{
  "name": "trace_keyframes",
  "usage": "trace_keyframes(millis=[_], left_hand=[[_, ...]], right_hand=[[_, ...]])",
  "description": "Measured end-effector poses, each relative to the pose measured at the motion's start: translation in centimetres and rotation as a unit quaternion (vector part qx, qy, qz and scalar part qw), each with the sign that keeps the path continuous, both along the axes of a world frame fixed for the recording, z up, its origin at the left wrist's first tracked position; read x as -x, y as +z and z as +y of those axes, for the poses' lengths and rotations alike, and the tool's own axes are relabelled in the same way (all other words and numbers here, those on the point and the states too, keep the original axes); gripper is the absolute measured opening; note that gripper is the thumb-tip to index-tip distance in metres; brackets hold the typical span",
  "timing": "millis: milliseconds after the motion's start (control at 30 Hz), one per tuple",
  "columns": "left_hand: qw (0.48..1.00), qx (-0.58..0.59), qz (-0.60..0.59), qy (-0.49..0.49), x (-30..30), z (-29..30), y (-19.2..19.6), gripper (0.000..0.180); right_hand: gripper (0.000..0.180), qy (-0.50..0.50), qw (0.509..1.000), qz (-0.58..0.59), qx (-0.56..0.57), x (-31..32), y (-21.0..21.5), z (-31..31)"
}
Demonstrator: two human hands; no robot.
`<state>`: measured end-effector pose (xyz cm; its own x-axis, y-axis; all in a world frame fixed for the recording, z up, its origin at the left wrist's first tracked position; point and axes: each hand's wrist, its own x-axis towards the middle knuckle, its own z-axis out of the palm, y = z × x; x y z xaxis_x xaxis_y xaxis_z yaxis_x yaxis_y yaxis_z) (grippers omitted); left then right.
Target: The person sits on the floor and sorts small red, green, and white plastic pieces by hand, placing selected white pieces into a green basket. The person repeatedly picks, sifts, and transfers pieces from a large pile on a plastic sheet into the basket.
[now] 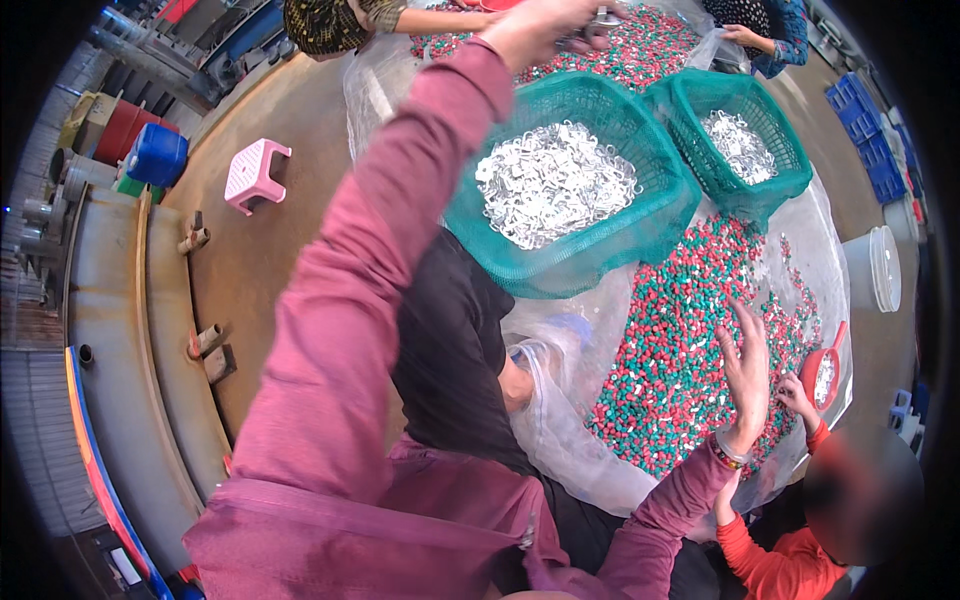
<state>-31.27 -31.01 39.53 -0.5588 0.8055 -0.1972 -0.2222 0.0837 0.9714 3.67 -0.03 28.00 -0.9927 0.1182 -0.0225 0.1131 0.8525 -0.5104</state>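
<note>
My left hand [540, 28] is stretched far forward at the top of the view, fingers closed on a small grey metal piece [603, 18]. It hovers above the far edge of a large green mesh basket [590, 265] filled with silver metal clips [548, 185]. My right hand [746, 372] lies with fingers spread on a heap of red, green and white pellets [680, 340]. The heap rests on a clear plastic sheet [560, 420].
A second green basket [770, 185] of metal clips stands at the right. A person in a red sleeve holds a red scoop [820, 375] beside my right hand. Other people's hands work at the top. A pink stool [255, 175] and a white bucket [875, 268] stand on the floor.
</note>
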Motion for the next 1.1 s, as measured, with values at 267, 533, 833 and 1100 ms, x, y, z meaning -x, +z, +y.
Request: trace_keyframes(millis=[267, 533, 833, 1100], left_hand=[[0.61, 0.526, 0.587, 0.075, 2.8, 0.8, -13.5, 0.041], [0.754, 0.462, 0.452, 0.121, 4.5, 7.4, -32.5, 0.014], [0.584, 0.503, 0.636, -0.045, 2.1, 9.4, -37.0, 0.008], [0.658, 0.478, 0.581, -0.032, 3.4, 8.8, -37.5, 0.012]], right_hand=[[0.039, -0.063, 0.997, -0.038, -0.034, -5.3, -0.6, 2.0], [0.037, -0.135, 0.981, -0.128, -0.052, -10.8, -1.7, 7.1], [0.037, -0.178, 0.97, -0.163, 0.006, -11.2, -5.1, 8.2], [0.038, -0.157, 0.973, -0.167, 0.021, -9.5, -3.9, 5.9]])
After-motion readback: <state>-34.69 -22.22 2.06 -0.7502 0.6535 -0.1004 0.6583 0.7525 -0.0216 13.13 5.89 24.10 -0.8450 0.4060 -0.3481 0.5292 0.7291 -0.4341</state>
